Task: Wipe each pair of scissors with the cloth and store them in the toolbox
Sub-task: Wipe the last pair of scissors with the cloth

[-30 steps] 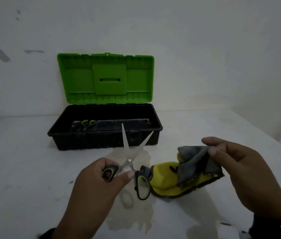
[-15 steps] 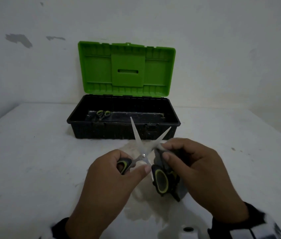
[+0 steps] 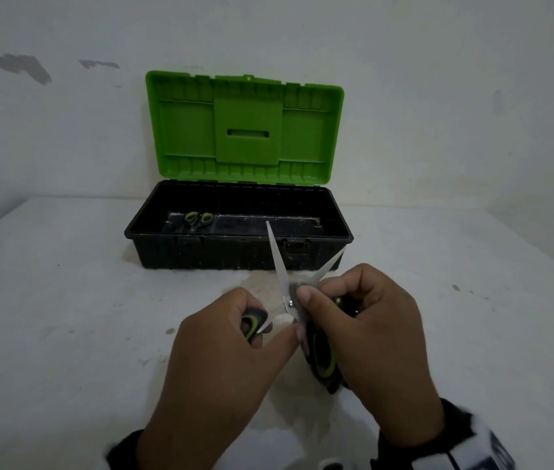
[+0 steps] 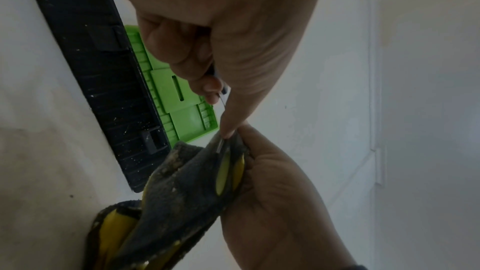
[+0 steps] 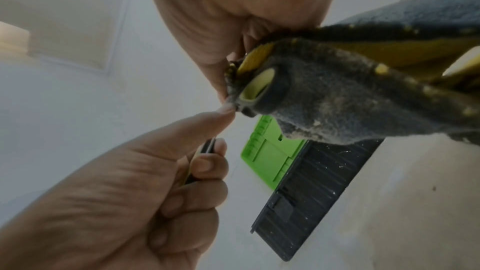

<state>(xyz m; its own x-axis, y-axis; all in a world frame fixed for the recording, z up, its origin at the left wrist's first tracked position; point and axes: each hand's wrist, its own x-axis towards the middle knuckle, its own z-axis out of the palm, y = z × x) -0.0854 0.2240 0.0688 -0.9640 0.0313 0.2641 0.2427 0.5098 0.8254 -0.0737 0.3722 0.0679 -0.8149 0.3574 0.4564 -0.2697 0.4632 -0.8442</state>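
Note:
A pair of black-and-green scissors (image 3: 277, 262) is held above the table with its blades spread wide. My left hand (image 3: 269, 334) grips one handle loop. My right hand (image 3: 323, 293) pinches the grey-and-yellow cloth (image 4: 176, 192) around the right blade near the pivot. The other handle (image 3: 323, 357) sits against the cloth under that hand. In the right wrist view the cloth (image 5: 337, 106) wraps the handle loop. The toolbox (image 3: 235, 256) stands open behind, its green lid (image 3: 245, 130) upright. A second pair of scissors (image 3: 197, 220) lies inside at the left.
The white table (image 3: 65, 317) runs out to both sides, with a damp stain in front of the toolbox. A white wall (image 3: 438, 130) stands close behind. A small white object (image 3: 331, 464) shows at the bottom edge.
My right hand has carried the cloth leftward from the table onto the scissors and now pinches it round the right blade. The left hand keeps its hold on the handle.

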